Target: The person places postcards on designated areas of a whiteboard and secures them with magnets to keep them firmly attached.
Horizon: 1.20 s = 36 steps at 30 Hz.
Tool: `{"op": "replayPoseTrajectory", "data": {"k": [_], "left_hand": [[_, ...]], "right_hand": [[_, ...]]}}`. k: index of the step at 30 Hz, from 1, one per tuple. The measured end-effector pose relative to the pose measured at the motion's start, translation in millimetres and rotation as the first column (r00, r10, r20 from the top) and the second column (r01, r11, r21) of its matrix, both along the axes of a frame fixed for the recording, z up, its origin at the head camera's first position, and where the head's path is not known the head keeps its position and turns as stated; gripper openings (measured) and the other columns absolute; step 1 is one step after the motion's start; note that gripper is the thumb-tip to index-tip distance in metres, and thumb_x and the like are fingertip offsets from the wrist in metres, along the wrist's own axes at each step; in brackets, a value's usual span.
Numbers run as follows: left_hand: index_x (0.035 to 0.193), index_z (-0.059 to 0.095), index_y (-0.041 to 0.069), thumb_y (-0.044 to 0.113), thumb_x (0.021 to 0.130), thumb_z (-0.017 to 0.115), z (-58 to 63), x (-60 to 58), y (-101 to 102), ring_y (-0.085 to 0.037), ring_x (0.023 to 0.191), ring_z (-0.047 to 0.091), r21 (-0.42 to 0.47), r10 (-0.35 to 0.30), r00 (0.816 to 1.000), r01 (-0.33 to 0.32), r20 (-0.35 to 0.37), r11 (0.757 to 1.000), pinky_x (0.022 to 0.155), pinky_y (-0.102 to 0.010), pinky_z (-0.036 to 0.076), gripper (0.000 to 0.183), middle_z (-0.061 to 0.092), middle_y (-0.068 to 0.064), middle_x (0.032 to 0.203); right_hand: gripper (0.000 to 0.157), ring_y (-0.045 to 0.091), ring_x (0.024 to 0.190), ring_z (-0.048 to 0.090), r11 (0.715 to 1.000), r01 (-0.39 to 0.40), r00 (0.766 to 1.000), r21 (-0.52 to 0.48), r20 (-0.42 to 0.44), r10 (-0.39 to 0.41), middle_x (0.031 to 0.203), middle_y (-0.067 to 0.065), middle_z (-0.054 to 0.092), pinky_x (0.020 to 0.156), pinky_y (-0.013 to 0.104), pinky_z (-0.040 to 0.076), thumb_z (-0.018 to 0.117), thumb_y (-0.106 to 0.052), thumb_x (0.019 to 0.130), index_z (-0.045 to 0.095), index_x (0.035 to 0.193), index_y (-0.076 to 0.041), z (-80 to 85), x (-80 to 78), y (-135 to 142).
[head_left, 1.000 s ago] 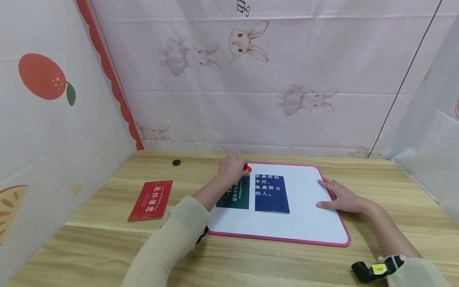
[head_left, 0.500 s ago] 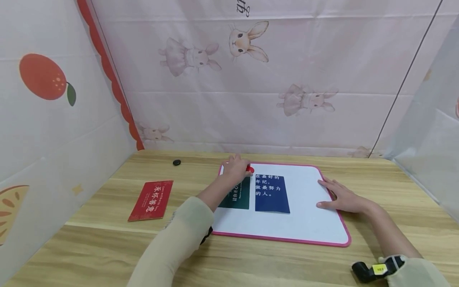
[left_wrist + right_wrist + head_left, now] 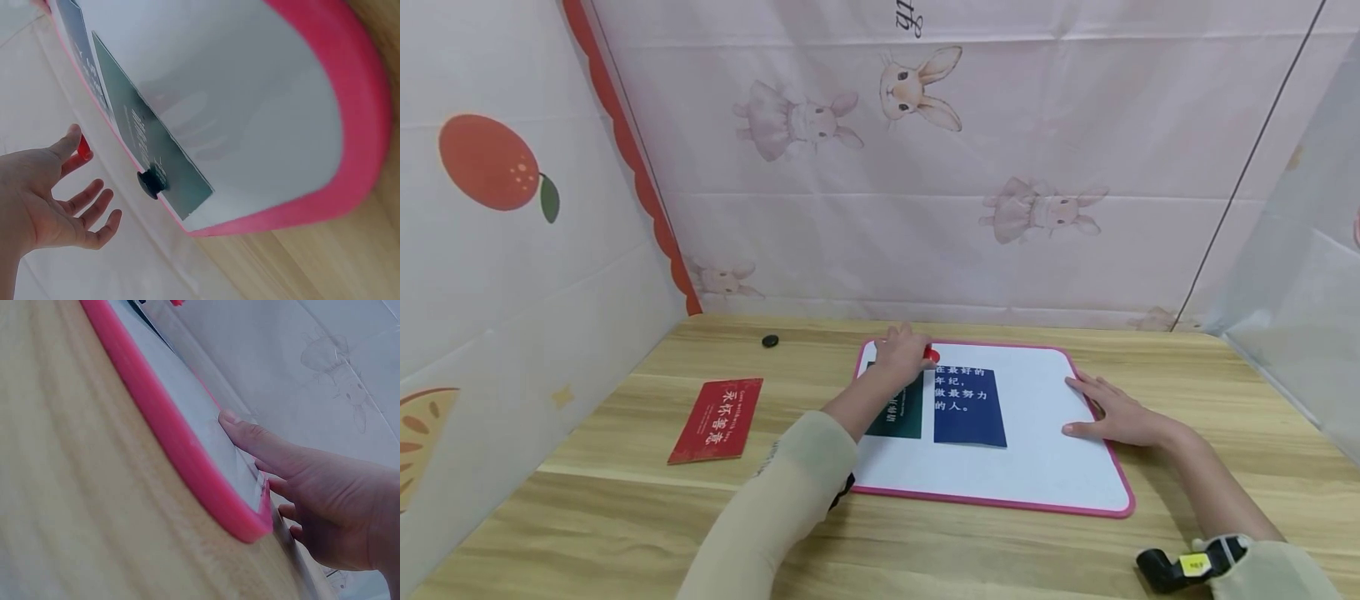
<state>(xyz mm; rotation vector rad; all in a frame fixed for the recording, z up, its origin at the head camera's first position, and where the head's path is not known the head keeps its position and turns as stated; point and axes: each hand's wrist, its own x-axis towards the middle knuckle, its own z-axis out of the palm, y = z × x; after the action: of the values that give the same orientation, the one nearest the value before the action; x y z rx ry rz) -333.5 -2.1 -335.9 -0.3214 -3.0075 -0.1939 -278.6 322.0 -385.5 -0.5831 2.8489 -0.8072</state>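
My left hand [image 3: 901, 360] is over the top left of a pink-rimmed whiteboard [image 3: 1045, 471], pinching a round red magnet [image 3: 84, 147] between thumb and forefinger, clear of the board. A dark green card [image 3: 904, 417] lies on the board under that arm, partly hidden by it. On that card's upper end sits a black knob-shaped magnet [image 3: 150, 182], seen in the left wrist view. Just right of the green card lies a dark blue card [image 3: 970, 421] with white characters. My right hand [image 3: 1108, 412] rests on the board's right edge, fingers spread and thumb over the white surface.
A red card [image 3: 717, 419] with pale characters lies on the wooden table [image 3: 625, 525], left of the board. Behind it, near the back, is a small black disc [image 3: 770, 341]. A rabbit-printed cloth [image 3: 887, 233] hangs at the table's far edge.
My left hand has shifted slowly to the right with the red magnet, which is now close to the top left corner of the blue card. My right hand stays in place.
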Motion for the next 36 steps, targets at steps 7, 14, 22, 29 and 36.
{"op": "replayPoseTrajectory", "data": {"k": [7,14,22,29,36], "left_hand": [[0.122,0.059,0.022,0.041,0.084,0.065,0.4,-1.9,5.8,-0.025,0.104,0.043,-0.043,0.006,1.000,-0.005,0.011,0.999,0.088,-0.045,0.041,0.044,0.051,-0.007,0.108],[0.123,0.058,0.023,0.042,0.085,0.063,-0.6,-4.1,9.5,-0.023,0.100,0.044,-0.070,-0.017,1.000,0.017,0.006,0.997,0.082,-0.042,0.044,0.043,0.052,-0.006,0.107],[0.122,0.059,0.024,0.043,0.083,0.064,-1.3,-5.2,17.8,-0.023,0.100,0.044,-0.090,-0.007,1.000,0.007,-0.006,0.996,0.084,-0.043,0.044,0.044,0.052,-0.006,0.108],[0.116,0.063,0.023,0.041,0.083,0.065,-5.6,-8.6,24.0,-0.023,0.099,0.045,-0.039,-0.017,1.000,0.017,-0.005,0.999,0.086,-0.043,0.042,0.038,0.053,-0.005,0.105],[0.117,0.062,0.022,0.040,0.083,0.065,-7.3,-8.4,27.8,-0.024,0.104,0.045,-0.030,-0.025,1.000,0.025,0.007,0.999,0.091,-0.048,0.039,0.039,0.052,-0.006,0.108]], "right_hand": [[0.088,0.050,0.129,0.002,1.000,-0.001,1.000,0.005,-0.004,0.001,0.146,0.028,0.011,0.093,0.071,0.007,0.068,-0.042,0.078,0.026,0.141,0.002,0.3,0.3,-0.2],[0.088,0.050,0.130,0.001,1.000,0.001,1.000,-0.001,0.004,-0.001,0.146,0.028,0.010,0.092,0.071,0.006,0.068,-0.042,0.078,0.026,0.142,0.002,0.4,0.5,0.0],[0.089,0.049,0.130,0.002,1.000,0.004,1.000,0.005,0.003,-0.004,0.146,0.027,0.010,0.092,0.071,0.007,0.068,-0.043,0.078,0.026,0.142,0.001,0.6,-0.5,0.0],[0.089,0.049,0.130,0.001,1.000,0.006,1.000,0.005,0.003,-0.006,0.146,0.027,0.010,0.092,0.071,0.007,0.068,-0.044,0.077,0.026,0.142,0.001,0.0,-1.0,0.9],[0.089,0.049,0.130,0.001,1.000,0.006,1.000,0.004,0.009,-0.006,0.146,0.027,0.009,0.093,0.071,0.006,0.067,-0.043,0.078,0.025,0.142,0.001,0.1,-1.0,1.4]]}}
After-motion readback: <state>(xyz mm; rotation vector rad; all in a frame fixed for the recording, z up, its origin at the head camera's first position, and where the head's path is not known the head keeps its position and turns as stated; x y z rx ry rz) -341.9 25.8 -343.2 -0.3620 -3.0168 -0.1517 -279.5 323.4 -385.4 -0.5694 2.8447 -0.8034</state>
